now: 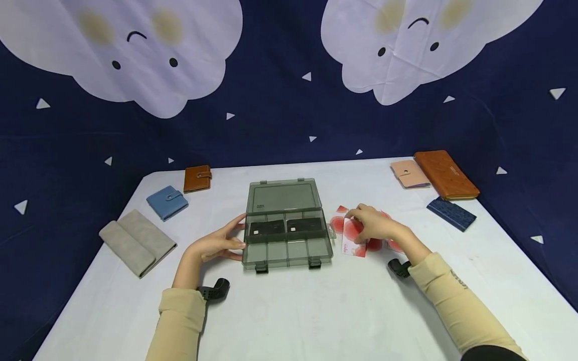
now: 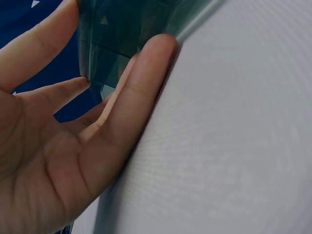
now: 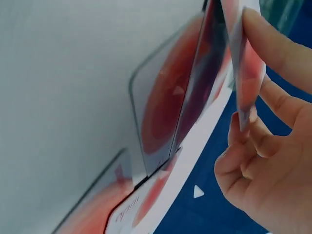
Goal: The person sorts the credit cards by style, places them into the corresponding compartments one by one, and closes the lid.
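Note:
A smoky clear plastic box (image 1: 285,235) lies open at the table's middle, its lid folded back and two black cards (image 1: 285,228) in its compartments. My left hand (image 1: 221,244) rests with straight fingers against the box's left wall (image 2: 102,53). To the right of the box lie several white cards with red circles (image 1: 361,235). My right hand (image 1: 372,224) pinches one of these cards (image 3: 243,63) and tilts it up off the pile (image 3: 161,126).
Wallets ring the white table (image 1: 316,311): a grey one (image 1: 135,241), a blue one (image 1: 167,202) and a brown one (image 1: 197,178) on the left; a pink one (image 1: 408,173), a long brown one (image 1: 444,174) and a navy one (image 1: 450,213) on the right.

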The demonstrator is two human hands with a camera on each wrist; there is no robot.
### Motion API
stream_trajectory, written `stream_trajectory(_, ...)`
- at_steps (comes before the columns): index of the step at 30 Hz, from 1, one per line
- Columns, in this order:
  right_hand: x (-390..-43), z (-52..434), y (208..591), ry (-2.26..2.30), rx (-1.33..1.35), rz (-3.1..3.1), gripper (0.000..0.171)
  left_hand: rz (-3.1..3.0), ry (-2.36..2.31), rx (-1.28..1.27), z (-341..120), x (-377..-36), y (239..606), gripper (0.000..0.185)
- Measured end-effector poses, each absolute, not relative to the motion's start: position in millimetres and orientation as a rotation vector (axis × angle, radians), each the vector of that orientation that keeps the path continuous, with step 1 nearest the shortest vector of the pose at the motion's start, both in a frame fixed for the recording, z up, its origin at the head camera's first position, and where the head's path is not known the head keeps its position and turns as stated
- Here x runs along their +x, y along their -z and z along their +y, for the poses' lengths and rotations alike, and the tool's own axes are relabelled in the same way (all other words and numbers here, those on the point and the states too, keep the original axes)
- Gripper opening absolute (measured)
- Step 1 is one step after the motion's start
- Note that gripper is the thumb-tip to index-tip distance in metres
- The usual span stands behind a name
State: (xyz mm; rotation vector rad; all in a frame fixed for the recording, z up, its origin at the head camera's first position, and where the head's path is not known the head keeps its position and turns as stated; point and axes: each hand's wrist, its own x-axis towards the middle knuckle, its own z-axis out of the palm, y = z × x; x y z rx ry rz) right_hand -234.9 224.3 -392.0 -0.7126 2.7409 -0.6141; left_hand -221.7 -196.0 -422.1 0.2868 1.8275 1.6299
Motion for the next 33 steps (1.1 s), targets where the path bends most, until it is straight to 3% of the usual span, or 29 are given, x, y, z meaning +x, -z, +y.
stream_trajectory(6,-237.5,234.6,382.5,0.942,-0.509,2.663,0.032,1.835,-1.624,0.282,-196.5,-221.7,421.4,0.091)
stream_trajectory(14,-228.2,218.5,358.5,1.116,-0.276,2.84,0.044,1.828,-1.634,0.278,-195.4,-221.5,420.5,0.091)
stream_trajectory(23,-211.1,172.8,352.7,1.569,-0.246,2.634,0.03,1.822,-1.634,0.301,-194.6,-222.1,420.9,0.09)
stream_trajectory(33,-199.4,118.5,358.6,1.558,-0.377,2.479,0.023,1.821,-1.636,0.305,-195.8,-222.2,421.6,0.09)
